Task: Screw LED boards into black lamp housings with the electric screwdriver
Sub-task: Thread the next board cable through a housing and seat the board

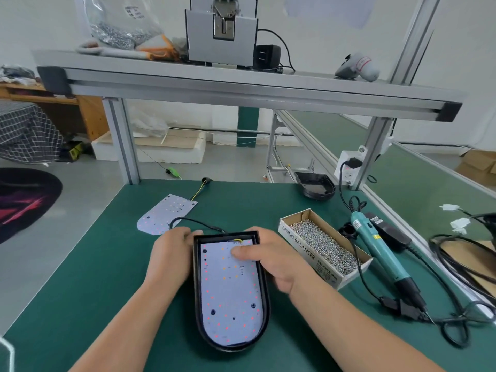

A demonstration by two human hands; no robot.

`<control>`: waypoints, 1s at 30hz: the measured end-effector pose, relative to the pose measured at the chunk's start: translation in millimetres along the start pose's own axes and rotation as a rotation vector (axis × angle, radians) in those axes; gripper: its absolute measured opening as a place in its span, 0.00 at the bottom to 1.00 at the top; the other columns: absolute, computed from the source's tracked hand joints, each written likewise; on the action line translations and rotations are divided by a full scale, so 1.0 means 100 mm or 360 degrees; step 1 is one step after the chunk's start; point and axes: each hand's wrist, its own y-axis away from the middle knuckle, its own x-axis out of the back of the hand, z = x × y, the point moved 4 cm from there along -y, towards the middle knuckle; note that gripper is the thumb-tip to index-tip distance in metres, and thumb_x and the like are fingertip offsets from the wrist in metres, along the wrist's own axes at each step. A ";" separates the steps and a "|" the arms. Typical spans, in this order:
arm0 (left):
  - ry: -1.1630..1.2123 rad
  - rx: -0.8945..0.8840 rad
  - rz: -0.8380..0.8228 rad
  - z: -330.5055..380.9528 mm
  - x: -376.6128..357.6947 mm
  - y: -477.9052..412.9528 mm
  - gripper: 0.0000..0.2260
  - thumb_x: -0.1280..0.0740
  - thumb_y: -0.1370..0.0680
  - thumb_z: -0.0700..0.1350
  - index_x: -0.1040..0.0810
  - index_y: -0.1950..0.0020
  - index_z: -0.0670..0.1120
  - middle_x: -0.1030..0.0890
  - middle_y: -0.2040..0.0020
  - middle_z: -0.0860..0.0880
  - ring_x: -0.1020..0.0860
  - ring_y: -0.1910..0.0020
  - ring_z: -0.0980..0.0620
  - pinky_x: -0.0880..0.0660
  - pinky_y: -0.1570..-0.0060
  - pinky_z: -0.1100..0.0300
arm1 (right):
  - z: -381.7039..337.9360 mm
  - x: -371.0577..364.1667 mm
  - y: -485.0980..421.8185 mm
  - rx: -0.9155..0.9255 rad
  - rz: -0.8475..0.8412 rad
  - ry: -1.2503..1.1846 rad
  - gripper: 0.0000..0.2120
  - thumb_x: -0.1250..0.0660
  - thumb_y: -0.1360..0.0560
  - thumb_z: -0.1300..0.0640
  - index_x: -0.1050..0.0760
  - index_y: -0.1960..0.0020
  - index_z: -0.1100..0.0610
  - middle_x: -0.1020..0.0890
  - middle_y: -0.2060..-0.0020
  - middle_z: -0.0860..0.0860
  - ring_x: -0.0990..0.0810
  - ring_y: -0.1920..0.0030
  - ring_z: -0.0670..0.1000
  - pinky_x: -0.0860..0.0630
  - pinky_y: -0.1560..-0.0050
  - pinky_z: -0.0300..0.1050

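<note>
Black lamp housing [196,291], rigid and probably light, open-side up on the table [107,277], thin fragile-looking LED board [230,291] seated inside; left hand [169,253] grips its far-left wall, right hand [271,260] clasps the far-right wall, thumb pressing the board; best held by the rim.

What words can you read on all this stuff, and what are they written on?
"SPRING BALANCER": on the side of the cardboard box that holds the screws.
"BALANCE": smaller print further along the same side; the rest is too blurred to read.
Labels on the electric screwdriver: too small to read.
Label on the plastic bag on the shelf: too blurred to read.
</note>
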 end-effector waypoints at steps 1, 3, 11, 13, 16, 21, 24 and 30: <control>0.0007 -0.0002 0.0020 -0.01 -0.01 -0.02 0.21 0.34 0.16 0.50 0.31 0.62 0.37 0.30 0.71 0.48 0.36 0.68 0.46 0.36 0.65 0.54 | -0.02 0.06 -0.02 -0.0003 0.0052 0.0058 0.11 0.24 0.33 0.62 0.16 0.52 0.53 0.11 0.55 0.51 0.13 0.56 0.52 0.16 0.51 0.50; 0.0110 0.0059 0.0001 -0.02 -0.02 -0.01 0.21 0.34 0.15 0.50 0.26 0.61 0.36 0.22 0.74 0.50 0.28 0.76 0.51 0.32 0.69 0.58 | -0.07 0.23 -0.07 0.0004 0.0218 0.0187 0.12 0.23 0.29 0.65 0.20 0.49 0.55 0.12 0.56 0.52 0.14 0.56 0.52 0.17 0.48 0.53; -0.0125 0.0077 -0.0528 0.02 -0.11 0.12 0.27 0.48 0.18 0.69 0.18 0.47 0.51 0.15 0.68 0.48 0.23 0.76 0.52 0.26 0.62 0.57 | -0.13 0.73 -0.18 0.0128 0.0688 0.0355 0.10 0.23 0.24 0.64 0.23 0.49 0.56 0.15 0.55 0.51 0.17 0.55 0.51 0.21 0.51 0.48; -0.0088 0.0022 -0.0587 0.04 -0.12 0.15 0.23 0.46 0.20 0.72 0.19 0.43 0.61 0.16 0.69 0.49 0.23 0.77 0.51 0.27 0.64 0.59 | -0.11 0.73 -0.21 0.0067 0.0607 0.0464 0.11 0.22 0.26 0.63 0.23 0.49 0.57 0.15 0.55 0.51 0.17 0.56 0.50 0.21 0.54 0.45; 0.0144 0.0007 -0.0591 0.07 -0.12 0.15 0.18 0.42 0.21 0.73 0.23 0.36 0.71 0.20 0.72 0.48 0.24 0.77 0.49 0.28 0.70 0.62 | -0.12 0.68 -0.20 0.0005 0.0409 0.0605 0.12 0.21 0.27 0.63 0.22 0.50 0.55 0.16 0.59 0.48 0.19 0.59 0.47 0.24 0.58 0.41; -0.0086 -0.0369 -0.0343 0.21 -0.24 0.25 0.29 0.32 0.25 0.70 0.31 0.24 0.68 0.22 0.62 0.60 0.22 0.61 0.59 0.24 0.56 0.56 | -0.18 0.57 -0.12 0.0061 0.0090 0.1221 0.12 0.21 0.27 0.56 0.22 0.47 0.53 0.18 0.55 0.46 0.23 0.57 0.44 0.28 0.55 0.45; -0.0241 -0.0430 -0.0351 0.28 -0.35 0.28 0.25 0.28 0.24 0.63 0.28 0.28 0.65 0.20 0.47 0.62 0.21 0.47 0.58 0.22 0.44 0.52 | -0.25 0.52 -0.08 0.0163 0.0083 0.1480 0.11 0.22 0.26 0.53 0.23 0.49 0.51 0.20 0.58 0.43 0.24 0.58 0.44 0.29 0.56 0.45; -0.0169 -0.0290 -0.0434 0.27 -0.40 0.20 0.20 0.25 0.26 0.57 0.28 0.37 0.62 0.22 0.46 0.60 0.20 0.50 0.57 0.23 0.46 0.53 | -0.38 0.50 0.08 0.0304 0.0244 0.1738 0.13 0.26 0.23 0.44 0.20 0.43 0.49 0.18 0.52 0.43 0.21 0.52 0.46 0.27 0.52 0.45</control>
